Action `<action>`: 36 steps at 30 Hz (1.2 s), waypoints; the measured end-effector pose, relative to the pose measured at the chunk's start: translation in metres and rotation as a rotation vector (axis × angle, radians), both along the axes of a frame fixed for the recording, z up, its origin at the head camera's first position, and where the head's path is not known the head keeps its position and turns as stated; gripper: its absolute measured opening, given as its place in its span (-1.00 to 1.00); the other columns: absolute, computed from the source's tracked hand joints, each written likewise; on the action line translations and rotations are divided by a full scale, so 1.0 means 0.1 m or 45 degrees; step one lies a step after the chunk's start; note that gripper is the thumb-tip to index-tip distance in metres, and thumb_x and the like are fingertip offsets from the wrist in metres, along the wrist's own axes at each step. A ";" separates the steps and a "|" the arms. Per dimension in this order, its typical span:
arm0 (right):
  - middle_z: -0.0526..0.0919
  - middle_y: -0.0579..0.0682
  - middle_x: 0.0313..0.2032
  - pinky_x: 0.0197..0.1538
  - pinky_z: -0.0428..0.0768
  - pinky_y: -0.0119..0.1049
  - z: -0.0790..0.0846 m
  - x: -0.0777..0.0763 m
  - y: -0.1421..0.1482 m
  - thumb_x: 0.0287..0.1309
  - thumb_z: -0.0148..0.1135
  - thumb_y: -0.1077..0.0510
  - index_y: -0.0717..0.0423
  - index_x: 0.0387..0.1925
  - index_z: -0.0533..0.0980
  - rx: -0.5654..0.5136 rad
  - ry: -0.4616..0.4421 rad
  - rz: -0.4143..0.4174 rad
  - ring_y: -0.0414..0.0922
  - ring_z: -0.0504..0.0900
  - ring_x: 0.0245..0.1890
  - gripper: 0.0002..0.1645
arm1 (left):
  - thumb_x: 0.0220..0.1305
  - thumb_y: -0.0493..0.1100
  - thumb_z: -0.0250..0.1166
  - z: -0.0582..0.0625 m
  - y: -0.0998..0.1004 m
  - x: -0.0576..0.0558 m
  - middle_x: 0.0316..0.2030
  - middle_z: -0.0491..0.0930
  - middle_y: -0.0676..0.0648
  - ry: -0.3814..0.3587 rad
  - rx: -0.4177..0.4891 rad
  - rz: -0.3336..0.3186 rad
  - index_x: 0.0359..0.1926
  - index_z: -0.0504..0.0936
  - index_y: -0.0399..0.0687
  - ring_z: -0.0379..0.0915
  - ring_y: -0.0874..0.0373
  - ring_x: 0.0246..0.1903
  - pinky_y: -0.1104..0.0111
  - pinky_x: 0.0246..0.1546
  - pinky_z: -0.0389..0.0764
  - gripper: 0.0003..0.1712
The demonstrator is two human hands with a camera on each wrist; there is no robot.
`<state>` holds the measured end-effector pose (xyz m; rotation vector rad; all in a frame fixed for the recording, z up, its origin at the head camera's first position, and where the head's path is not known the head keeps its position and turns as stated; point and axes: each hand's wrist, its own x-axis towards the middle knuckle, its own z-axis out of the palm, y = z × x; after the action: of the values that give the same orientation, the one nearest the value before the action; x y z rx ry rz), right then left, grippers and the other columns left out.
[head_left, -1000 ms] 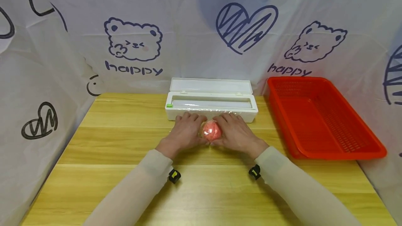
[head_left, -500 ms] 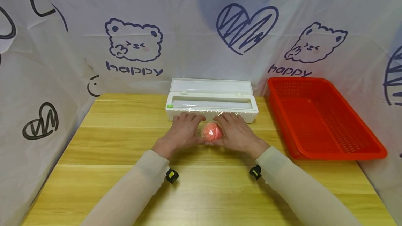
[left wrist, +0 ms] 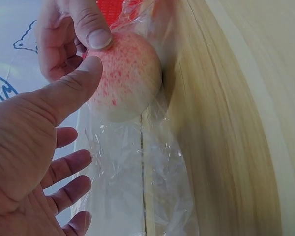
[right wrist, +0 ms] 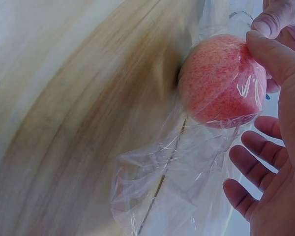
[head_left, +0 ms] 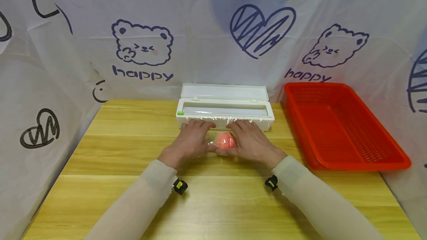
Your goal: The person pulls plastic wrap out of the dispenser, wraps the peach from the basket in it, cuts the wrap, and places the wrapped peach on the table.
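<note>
A pink, peach-like round fruit [head_left: 225, 140], wrapped in clear plastic film [left wrist: 132, 172], sits between the two hands on the wooden table. My right hand [head_left: 252, 142] cups the fruit from the right, its thumb [right wrist: 273, 54] on the wrapped skin and the other fingers bent on the far side. To the left is my left hand [head_left: 190, 142], palm facing the fruit. Its thumb [left wrist: 73, 91] reaches the fruit's edge, while its remaining fingers are spread and loosely bent. In the right wrist view, a loose flap of film trails from the fruit [right wrist: 221, 81].
Just behind the hands stands a white film dispenser box [head_left: 263, 123] with its lid [head_left: 223, 92] raised and a roll inside. At the right of the table [head_left: 227, 203] is a red plastic basket [head_left: 353, 165]. A printed cloth [head_left: 200, 29] hangs behind.
My left hand has drifted slightly left, widening the gap between the hands, and more film shows left of the fruit. The right hand has stayed nearly still at the fruit.
</note>
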<state>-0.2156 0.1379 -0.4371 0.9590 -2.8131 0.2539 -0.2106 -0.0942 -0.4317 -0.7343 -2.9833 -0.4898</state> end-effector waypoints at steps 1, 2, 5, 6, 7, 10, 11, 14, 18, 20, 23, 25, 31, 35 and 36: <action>0.46 0.05 0.16 0.20 0.37 0.11 0.00 0.00 0.00 -0.09 0.15 -0.60 -0.02 0.23 0.35 -0.001 -0.001 0.002 0.04 0.37 0.18 0.02 | -0.05 0.47 0.33 0.00 -0.01 0.00 0.26 0.42 -0.04 -0.004 0.008 0.002 0.28 0.39 0.16 0.21 -0.05 0.22 -0.01 0.07 0.31 -0.08; 0.46 0.05 0.16 0.20 0.37 0.11 0.00 0.00 0.00 -0.09 0.17 -0.59 -0.02 0.23 0.34 0.000 0.000 0.006 0.05 0.38 0.18 0.02 | -0.05 0.48 0.33 0.00 -0.02 0.00 0.26 0.42 -0.04 -0.007 0.015 0.006 0.28 0.39 0.17 0.21 -0.05 0.22 -0.01 0.07 0.31 -0.07; 0.46 0.06 0.17 0.19 0.38 0.13 0.01 0.00 0.00 -0.09 0.21 -0.56 -0.02 0.24 0.34 0.001 0.001 0.013 0.07 0.38 0.18 0.00 | -0.03 0.46 0.33 0.02 -0.06 -0.01 0.25 0.44 -0.04 -0.015 0.056 0.023 0.28 0.39 0.13 0.23 -0.06 0.20 -0.03 0.08 0.30 -0.08; 0.45 0.06 0.17 0.19 0.38 0.13 0.01 0.00 -0.01 -0.09 0.22 -0.55 -0.03 0.24 0.34 0.002 0.002 0.013 0.06 0.38 0.18 0.00 | -0.01 0.45 0.32 0.02 -0.08 -0.01 0.23 0.45 -0.04 -0.013 0.072 0.035 0.28 0.40 0.12 0.23 -0.06 0.19 -0.03 0.08 0.29 -0.10; 0.46 0.05 0.17 0.19 0.38 0.12 0.01 0.00 -0.01 -0.09 0.23 -0.54 -0.03 0.24 0.34 0.000 0.000 0.012 0.06 0.38 0.18 -0.01 | 0.02 0.42 0.32 0.03 -0.10 -0.01 0.21 0.47 -0.04 -0.004 0.091 0.049 0.27 0.42 0.11 0.25 -0.06 0.17 -0.04 0.08 0.29 -0.13; 0.46 0.03 0.16 0.19 0.38 0.09 0.02 0.00 -0.01 -0.10 0.25 -0.52 -0.04 0.24 0.35 -0.002 -0.003 0.008 0.02 0.38 0.18 -0.01 | 0.11 0.34 0.31 0.06 -0.17 -0.03 0.13 0.52 -0.06 0.055 0.169 0.119 0.20 0.48 0.03 0.30 -0.07 0.12 -0.05 0.08 0.30 -0.25; 0.46 0.02 0.16 0.20 0.37 0.08 0.03 0.00 -0.01 -0.10 0.25 -0.52 -0.04 0.24 0.34 0.000 -0.004 0.005 0.01 0.37 0.18 -0.02 | 0.14 0.30 0.32 0.07 -0.20 -0.05 0.10 0.53 -0.08 0.087 0.201 0.150 0.17 0.50 0.01 0.31 -0.08 0.10 -0.04 0.07 0.31 -0.30; 0.45 0.03 0.18 0.22 0.35 0.09 0.04 0.01 -0.01 -0.09 0.23 -0.53 -0.03 0.25 0.34 0.000 -0.015 0.011 0.01 0.35 0.21 0.00 | 0.17 0.19 0.34 0.09 -0.32 -0.09 0.03 0.54 -0.13 0.181 0.309 0.269 0.08 0.53 -0.05 0.32 -0.11 0.04 -0.03 0.03 0.33 -0.42; 0.44 0.06 0.21 0.26 0.31 0.13 0.07 0.00 -0.02 -0.05 0.18 -0.54 0.00 0.26 0.33 -0.007 -0.037 0.019 0.03 0.34 0.23 0.00 | 0.13 0.13 0.40 0.06 -0.50 -0.19 0.05 0.45 -0.23 0.209 0.403 0.420 0.13 0.47 -0.11 0.23 -0.17 0.04 -0.05 0.06 0.29 -0.35; 0.45 0.05 0.20 0.26 0.32 0.12 0.08 0.00 -0.03 -0.04 0.15 -0.55 0.00 0.26 0.34 -0.015 -0.044 0.023 0.02 0.35 0.22 -0.01 | 0.09 0.13 0.43 0.04 -0.58 -0.24 0.12 0.38 -0.27 0.155 0.416 0.475 0.22 0.40 -0.12 0.18 -0.19 0.08 -0.05 0.10 0.29 -0.23; 0.46 0.03 0.17 0.24 0.34 0.09 0.10 -0.02 -0.05 0.01 0.10 -0.56 -0.01 0.25 0.35 -0.024 -0.050 0.037 0.01 0.36 0.19 -0.03 | 0.06 0.15 0.44 -0.02 -0.67 -0.31 0.22 0.26 -0.31 0.019 0.439 0.511 0.36 0.25 -0.10 0.14 -0.21 0.16 -0.08 0.16 0.33 -0.06; 0.47 0.00 0.15 0.22 0.35 0.08 0.12 -0.03 -0.08 0.04 0.06 -0.56 -0.03 0.25 0.35 -0.029 -0.054 0.048 -0.01 0.38 0.17 -0.06 | 0.08 0.16 0.43 -0.06 -0.71 -0.35 0.30 0.20 -0.32 -0.069 0.464 0.501 0.41 0.18 -0.07 0.14 -0.22 0.23 -0.09 0.22 0.32 -0.01; 0.49 -0.05 0.10 0.17 0.38 0.05 0.19 -0.07 -0.17 0.04 0.05 -0.57 -0.07 0.23 0.37 -0.031 -0.073 0.080 -0.06 0.40 0.10 -0.09 | 0.14 0.17 0.38 -0.10 -0.71 -0.44 0.22 0.40 -0.28 -0.152 0.504 0.440 0.43 0.19 -0.01 0.36 -0.15 0.11 -0.06 0.20 0.37 -0.07; 0.50 -0.07 0.05 0.11 0.41 -0.01 0.23 -0.09 -0.23 -0.01 0.13 -0.56 -0.06 0.17 0.41 -0.022 -0.082 0.118 -0.09 0.40 0.05 -0.10 | 0.17 0.17 0.35 -0.12 -0.71 -0.48 0.00 0.58 -0.19 -0.159 0.501 0.472 0.38 0.28 0.04 0.49 -0.04 -0.18 0.02 -0.05 0.53 -0.17; 0.50 -0.07 0.04 0.10 0.41 -0.01 0.23 -0.09 -0.24 -0.02 0.16 -0.54 -0.05 0.16 0.42 -0.017 -0.087 0.120 -0.09 0.40 0.04 -0.12 | 0.17 0.17 0.35 -0.12 -0.71 -0.49 -0.02 0.59 -0.17 -0.160 0.502 0.478 0.37 0.29 0.05 0.50 -0.02 -0.22 0.04 -0.09 0.54 -0.19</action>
<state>-0.2244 0.1140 -0.4140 1.1014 -2.8269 0.3229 -0.2591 -0.1648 -0.4438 -0.1122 -2.8843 -1.0778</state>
